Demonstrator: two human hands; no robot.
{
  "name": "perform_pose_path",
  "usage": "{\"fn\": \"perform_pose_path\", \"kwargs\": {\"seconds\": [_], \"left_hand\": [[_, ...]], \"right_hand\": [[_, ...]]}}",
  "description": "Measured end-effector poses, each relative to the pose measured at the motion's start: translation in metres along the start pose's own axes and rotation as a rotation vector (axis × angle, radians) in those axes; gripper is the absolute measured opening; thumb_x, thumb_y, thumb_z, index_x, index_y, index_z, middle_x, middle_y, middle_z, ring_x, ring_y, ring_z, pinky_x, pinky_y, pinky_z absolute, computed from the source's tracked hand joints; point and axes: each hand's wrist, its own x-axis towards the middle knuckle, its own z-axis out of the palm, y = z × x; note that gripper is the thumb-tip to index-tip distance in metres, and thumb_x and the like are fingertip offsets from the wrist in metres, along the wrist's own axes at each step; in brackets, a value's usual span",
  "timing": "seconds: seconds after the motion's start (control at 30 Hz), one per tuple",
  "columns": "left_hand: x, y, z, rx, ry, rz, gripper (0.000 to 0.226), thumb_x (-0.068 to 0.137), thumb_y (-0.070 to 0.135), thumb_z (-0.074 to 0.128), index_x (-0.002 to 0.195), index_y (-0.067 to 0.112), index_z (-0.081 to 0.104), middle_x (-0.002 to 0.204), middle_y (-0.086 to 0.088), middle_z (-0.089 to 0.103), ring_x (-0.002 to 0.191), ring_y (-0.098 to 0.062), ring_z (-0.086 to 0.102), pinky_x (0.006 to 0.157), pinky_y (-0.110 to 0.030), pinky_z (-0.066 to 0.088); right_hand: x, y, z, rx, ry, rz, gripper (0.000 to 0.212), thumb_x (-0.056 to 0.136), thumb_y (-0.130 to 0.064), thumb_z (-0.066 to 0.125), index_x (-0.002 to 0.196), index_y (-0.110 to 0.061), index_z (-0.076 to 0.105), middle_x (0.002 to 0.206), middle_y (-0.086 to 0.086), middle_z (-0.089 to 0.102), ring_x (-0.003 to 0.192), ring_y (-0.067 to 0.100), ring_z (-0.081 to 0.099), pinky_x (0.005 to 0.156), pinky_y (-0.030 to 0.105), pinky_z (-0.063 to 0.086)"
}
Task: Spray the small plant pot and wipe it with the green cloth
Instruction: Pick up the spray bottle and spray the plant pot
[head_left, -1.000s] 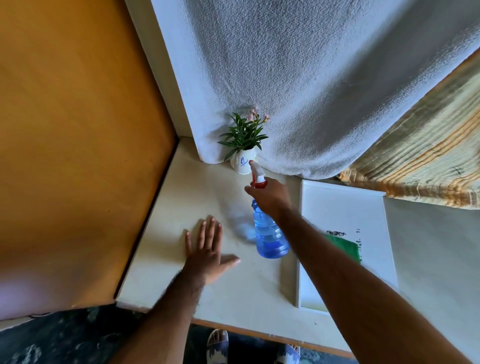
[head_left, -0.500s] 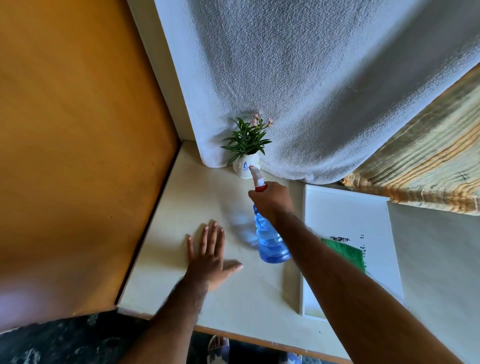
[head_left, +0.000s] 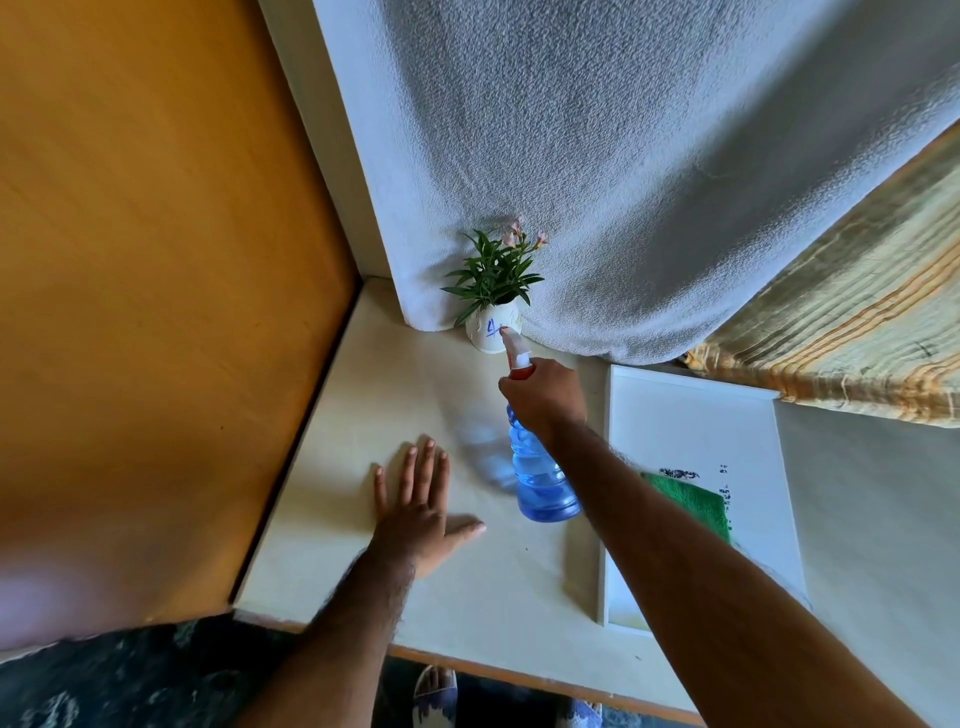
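A small white plant pot (head_left: 488, 332) with green leaves and pale pink flowers stands at the back of the cream table (head_left: 395, 395), against a hanging white towel. My right hand (head_left: 545, 397) grips the neck of a blue spray bottle (head_left: 540, 478) held above the table, its white nozzle right at the pot's front. My left hand (head_left: 421, 509) lies flat on the table, fingers spread, holding nothing. The green cloth (head_left: 691, 501) lies folded on a white tray, partly hidden by my right forearm.
The white tray (head_left: 696, 415) sits to the right of the bottle. A white towel (head_left: 597, 156) hangs behind the pot, and a striped fabric (head_left: 852, 332) lies at the right. An orange wall (head_left: 156, 260) borders the table's left edge. Sandalled feet (head_left: 436, 696) show below the front edge.
The spray bottle's nozzle has stayed right at the pot while the view shifted slightly. My left hand has remained flat on the table.
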Motion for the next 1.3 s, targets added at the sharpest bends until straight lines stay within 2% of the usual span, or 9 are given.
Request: {"fn": "perform_pose_path", "kwargs": {"seconds": [0.27,0.5,0.63,0.8,0.9,0.97,1.03,1.13,1.3], "left_hand": [[0.001,-0.001,0.001,0.013,-0.001,0.003,0.109,0.086,0.09,0.022,0.137,0.026,-0.051,0.16,-0.002,-0.05,0.153,-0.024,-0.041,0.121,-0.064,-0.027],[0.001,-0.002,0.003,0.013,0.006,0.008,0.11,0.084,0.092,0.018,0.135,0.027,-0.055,0.157,-0.001,-0.054,0.151,-0.024,-0.044,0.121,-0.063,-0.027],[0.001,-0.003,0.002,0.01,0.011,0.003,0.112,0.084,0.092,0.023,0.139,0.026,-0.05,0.158,-0.001,-0.051,0.15,-0.022,-0.042,0.121,-0.064,-0.026],[-0.001,-0.003,0.0,0.015,-0.002,-0.012,0.115,0.084,0.092,0.026,0.143,0.023,-0.045,0.167,-0.002,-0.041,0.157,-0.024,-0.032,0.122,-0.065,-0.023],[-0.001,-0.002,-0.004,0.022,-0.023,-0.025,0.121,0.074,0.097,0.014,0.154,0.021,-0.035,0.168,-0.002,-0.039,0.159,-0.025,-0.03,0.123,-0.065,-0.022],[-0.003,-0.001,-0.006,0.019,-0.042,-0.023,0.124,0.064,0.097,0.002,0.153,0.019,-0.036,0.165,-0.002,-0.043,0.158,-0.025,-0.031,0.122,-0.064,-0.023],[-0.003,-0.002,-0.006,0.018,-0.049,-0.022,0.122,0.061,0.097,-0.002,0.146,0.017,-0.041,0.16,-0.003,-0.048,0.155,-0.024,-0.036,0.123,-0.063,-0.023],[-0.003,-0.002,-0.008,0.019,-0.056,-0.011,0.122,0.061,0.098,-0.004,0.143,0.017,-0.045,0.155,-0.002,-0.054,0.149,-0.022,-0.043,0.123,-0.063,-0.025],[-0.002,0.0,-0.008,0.021,-0.062,0.001,0.122,0.063,0.098,-0.003,0.144,0.016,-0.044,0.153,-0.001,-0.056,0.147,-0.021,-0.045,0.122,-0.062,-0.025]], "right_hand": [[0.001,0.004,0.001,0.007,-0.019,-0.005,0.027,0.076,-0.044,0.066,0.061,-0.023,0.06,0.064,-0.003,0.069,0.069,0.02,0.065,0.06,0.026,0.042],[0.001,0.007,0.0,0.015,-0.024,0.007,0.024,0.075,-0.037,0.065,0.057,-0.023,0.057,0.052,-0.009,0.058,0.064,0.02,0.06,0.054,0.025,0.037],[-0.001,0.01,0.0,0.047,0.009,-0.02,0.018,0.078,-0.036,0.064,0.067,-0.023,0.059,0.058,-0.008,0.06,0.066,0.019,0.059,0.059,0.026,0.038],[-0.013,0.019,-0.017,0.178,0.123,-0.066,0.011,0.079,-0.026,0.064,0.075,-0.016,0.064,0.069,0.0,0.068,0.066,0.022,0.062,0.058,0.027,0.046],[-0.013,0.015,-0.044,0.366,0.256,-0.104,0.014,0.077,-0.026,0.07,0.068,-0.022,0.06,0.052,-0.01,0.062,0.052,0.0,0.057,0.046,0.013,0.037],[-0.012,0.015,-0.069,0.494,0.337,-0.179,0.011,0.078,-0.024,0.073,0.072,-0.028,0.064,0.058,-0.021,0.068,0.055,-0.007,0.062,0.05,0.005,0.04],[-0.01,0.017,-0.092,0.588,0.403,-0.283,0.01,0.081,-0.021,0.073,0.088,-0.027,0.07,0.069,-0.016,0.073,0.067,0.0,0.069,0.063,0.013,0.051],[0.0,0.033,-0.125,0.596,0.5,-0.43,0.019,0.086,-0.018,0.075,0.101,-0.029,0.068,0.069,-0.024,0.067,0.066,-0.003,0.064,0.067,0.02,0.052],[0.025,0.083,-0.152,0.613,0.536,-0.392,0.024,0.086,-0.028,0.079,0.104,-0.015,0.07,0.079,-0.019,0.067,0.072,0.004,0.063,0.073,0.025,0.053]]}}
